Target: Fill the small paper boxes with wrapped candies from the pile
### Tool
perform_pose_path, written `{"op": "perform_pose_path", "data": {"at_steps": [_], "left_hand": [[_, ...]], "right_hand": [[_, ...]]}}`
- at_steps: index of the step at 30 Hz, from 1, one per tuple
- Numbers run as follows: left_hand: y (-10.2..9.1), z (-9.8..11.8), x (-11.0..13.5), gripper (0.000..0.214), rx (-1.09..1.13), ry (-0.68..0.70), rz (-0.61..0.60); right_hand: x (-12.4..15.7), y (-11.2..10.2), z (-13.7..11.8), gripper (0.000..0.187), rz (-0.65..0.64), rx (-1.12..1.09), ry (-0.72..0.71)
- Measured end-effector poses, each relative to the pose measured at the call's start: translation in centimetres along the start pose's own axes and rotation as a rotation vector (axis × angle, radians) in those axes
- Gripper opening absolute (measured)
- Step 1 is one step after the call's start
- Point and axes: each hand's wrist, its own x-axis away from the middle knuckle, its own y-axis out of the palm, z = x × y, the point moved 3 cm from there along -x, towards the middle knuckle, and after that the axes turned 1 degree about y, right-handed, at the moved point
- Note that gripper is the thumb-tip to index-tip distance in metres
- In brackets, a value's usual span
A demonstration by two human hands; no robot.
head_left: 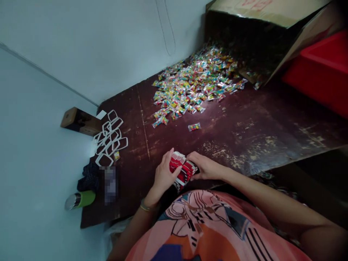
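Note:
My left hand point(164, 172) is wrapped around the left side of a bundle of small red, white and black pieces point(185, 170), thumb laid across its front. From the right, my right hand point(205, 166) grips the same bundle with bent fingers. The pieces are packed close in rows; their exact kind cannot be made out. Both hands are at the near edge of the dark table, close to my body. A single clear packet of coloured candies point(194, 127) lies on the table beyond them.
A wide heap of candy packets point(195, 79) spreads before an open cardboard box point(252, 9). At right stands a red bin point(326, 65). Several white frames point(108, 139), a wooden box point(81, 121), dark cloth point(88, 177) and a green bottle point(87, 198) are along the left of the table point(174, 136).

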Motion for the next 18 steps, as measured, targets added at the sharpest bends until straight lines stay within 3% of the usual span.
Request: {"op": "perform_pose_path", "data": {"at_steps": [5,8,15,18], "left_hand": [[0.6,0.4,0.8,0.068,-0.012,-0.097,0.061],[1.0,1.0,1.7,0.068,-0.08,-0.144,0.022],[0.5,1.6,1.1,0.078,-0.199,-0.106,-0.175],[0.3,1.3,0.9,0.079,-0.197,-0.113,-0.169]], "right_hand": [[2.9,1.6,-1.1,0.047,0.126,-0.03,0.073],[4.6,2.6,-2.0,0.044,0.197,-0.015,0.093],[3.3,2.2,-2.3,0.041,-0.032,0.053,0.033],[2.2,1.5,-1.5,0.041,-0.081,-0.034,0.002]]}}
